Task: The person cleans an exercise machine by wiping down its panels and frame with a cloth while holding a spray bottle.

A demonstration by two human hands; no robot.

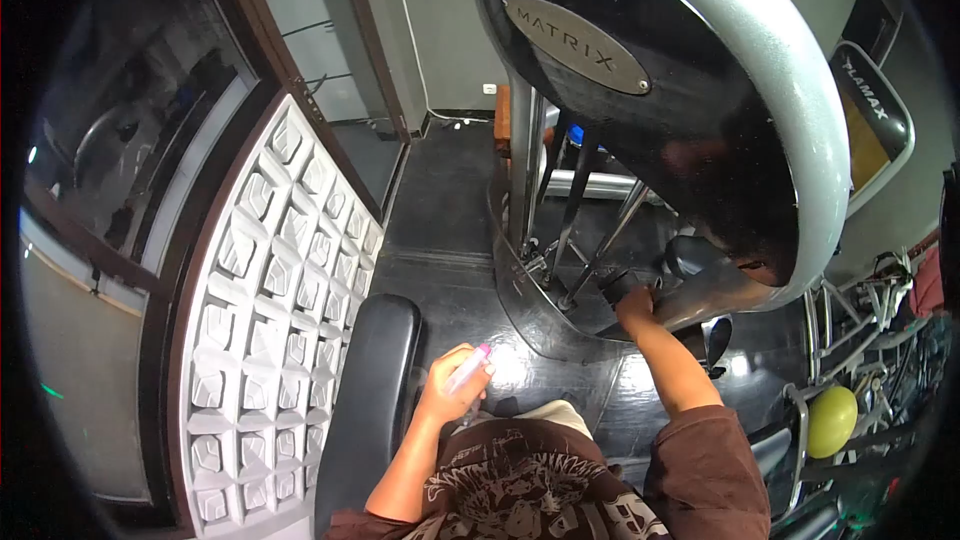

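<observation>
My left hand (455, 387) is closed around a small clear bottle (466, 370) with a pink top, held in front of my body and tilted up to the right. To the right, my right arm reaches out to the lower frame of a weight machine (690, 140) marked MATRIX. There my right hand (635, 310) is closed on a dark thing (621, 287), a cloth or a pad; I cannot make out which. It is close to the machine's curved grey lower tube (710, 297). The fingertips are partly hidden.
A black padded bench (372, 410) stands to my left, beside a white patterned panel (265, 340). Slanted dark bars (572, 210) run down inside the machine to the black floor (440, 200). At the right are a yellow-green ball (831, 421) and metal racks.
</observation>
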